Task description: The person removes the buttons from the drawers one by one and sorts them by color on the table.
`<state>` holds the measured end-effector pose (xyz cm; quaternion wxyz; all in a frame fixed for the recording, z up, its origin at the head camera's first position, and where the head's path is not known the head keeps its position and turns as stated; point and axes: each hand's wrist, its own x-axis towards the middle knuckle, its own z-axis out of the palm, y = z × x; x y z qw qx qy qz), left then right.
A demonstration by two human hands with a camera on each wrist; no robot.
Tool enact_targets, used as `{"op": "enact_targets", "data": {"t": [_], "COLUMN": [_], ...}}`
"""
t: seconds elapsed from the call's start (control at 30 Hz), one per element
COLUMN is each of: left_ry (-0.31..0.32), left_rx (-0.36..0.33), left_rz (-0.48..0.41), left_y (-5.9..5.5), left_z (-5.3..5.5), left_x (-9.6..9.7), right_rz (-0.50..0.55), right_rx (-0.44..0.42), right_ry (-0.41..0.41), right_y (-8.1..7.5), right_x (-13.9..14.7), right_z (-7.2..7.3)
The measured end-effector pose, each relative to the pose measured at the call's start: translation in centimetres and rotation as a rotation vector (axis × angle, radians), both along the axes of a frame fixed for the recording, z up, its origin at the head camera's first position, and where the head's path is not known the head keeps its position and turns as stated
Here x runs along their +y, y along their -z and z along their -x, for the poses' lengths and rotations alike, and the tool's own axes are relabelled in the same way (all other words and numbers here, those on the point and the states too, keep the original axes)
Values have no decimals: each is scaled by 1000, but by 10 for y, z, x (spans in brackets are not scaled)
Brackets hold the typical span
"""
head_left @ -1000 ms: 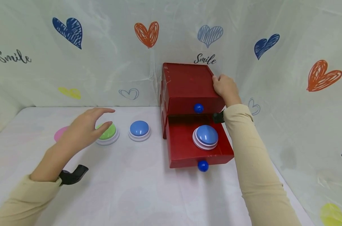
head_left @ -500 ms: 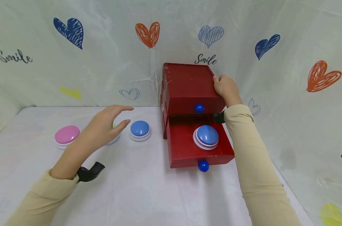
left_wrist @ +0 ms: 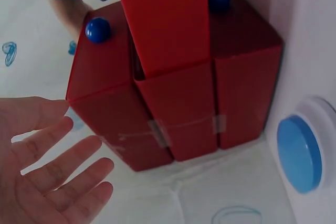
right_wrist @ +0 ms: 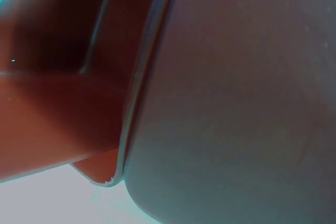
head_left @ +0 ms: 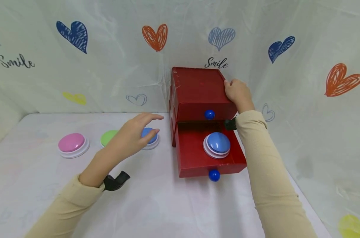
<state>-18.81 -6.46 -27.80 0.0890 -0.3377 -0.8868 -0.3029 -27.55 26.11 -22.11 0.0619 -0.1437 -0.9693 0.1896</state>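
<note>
A red drawer cabinet [head_left: 198, 86] stands at the back, its middle drawer pulled out by a blue knob [head_left: 214, 175]. In that drawer sits a blue push button [head_left: 218, 142] on a white base. My right hand [head_left: 238, 94] holds the cabinet's upper right edge, thumb at the top; its other fingers are mostly hidden. My left hand [head_left: 132, 135], fingers apart and holding nothing, hovers over the table and partly covers a second blue button [left_wrist: 299, 153]. In the left wrist view, the fingers [left_wrist: 68, 161] point toward the cabinet's side.
Left of the blue button on the table are a green button [head_left: 108, 136], partly behind my left hand, and a pink button [head_left: 71, 142]. A white cloth covers the table [head_left: 156, 205]. Behind it hangs a white curtain [head_left: 114, 66] printed with hearts.
My left hand has moved right, from over the green button to over the blue one, uncovering the pink button. My right hand and the drawer have stayed put.
</note>
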Motion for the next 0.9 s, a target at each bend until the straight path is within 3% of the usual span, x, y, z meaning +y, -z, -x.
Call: {"op": "enact_targets", "data": {"t": [0.2, 0.57, 0.9], "left_ry": [45, 73, 139], "left_rx": [20, -22, -54], "left_rz": [-3, 41, 49], "left_y": [2, 8, 14], "left_z": [-3, -6, -5], "left_x": [17, 46, 65], "right_rz": [-9, -12, -6], "right_rx": [-3, -4, -9], "right_ry": [-4, -6, -9], "right_y": [0, 1, 1], "right_x": [1, 2, 1], "right_z": [-1, -1, -1]}}
